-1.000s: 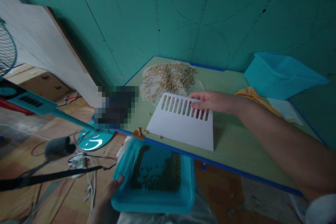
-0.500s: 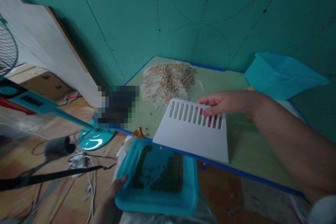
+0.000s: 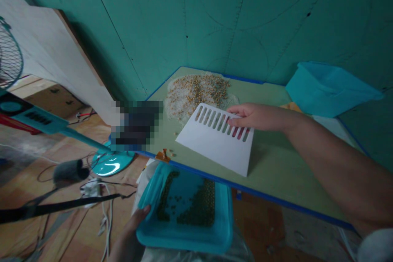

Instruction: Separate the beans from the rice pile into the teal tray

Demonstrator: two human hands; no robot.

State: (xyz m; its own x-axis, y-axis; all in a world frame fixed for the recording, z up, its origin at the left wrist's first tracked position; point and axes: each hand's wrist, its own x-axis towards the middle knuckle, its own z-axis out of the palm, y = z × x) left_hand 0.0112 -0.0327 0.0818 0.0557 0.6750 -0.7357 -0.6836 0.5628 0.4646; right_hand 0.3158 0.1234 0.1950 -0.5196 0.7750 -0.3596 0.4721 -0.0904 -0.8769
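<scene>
My right hand (image 3: 252, 116) grips the slotted top edge of a white plastic scraper (image 3: 216, 138), whose flat blade rests on the green table (image 3: 276, 168). Just beyond the scraper lies a pile of rice and yellowish beans (image 3: 198, 90) near the table's far left corner. Below the table's front edge, my left hand (image 3: 130, 235) holds the left rim of a teal tray (image 3: 187, 213) that contains dark green beans. A few stray grains sit near the table's front left edge.
A teal box (image 3: 328, 86) stands at the back right of the table, with yellow paper beside it. A fan with a teal base (image 3: 107, 163), cables and a black strap lie on the wooden floor to the left. Green panelled walls close the corner.
My right hand has swung the scraper back from the table's front edge, up and left toward the grain pile. The tray has shifted slightly right under the table edge.
</scene>
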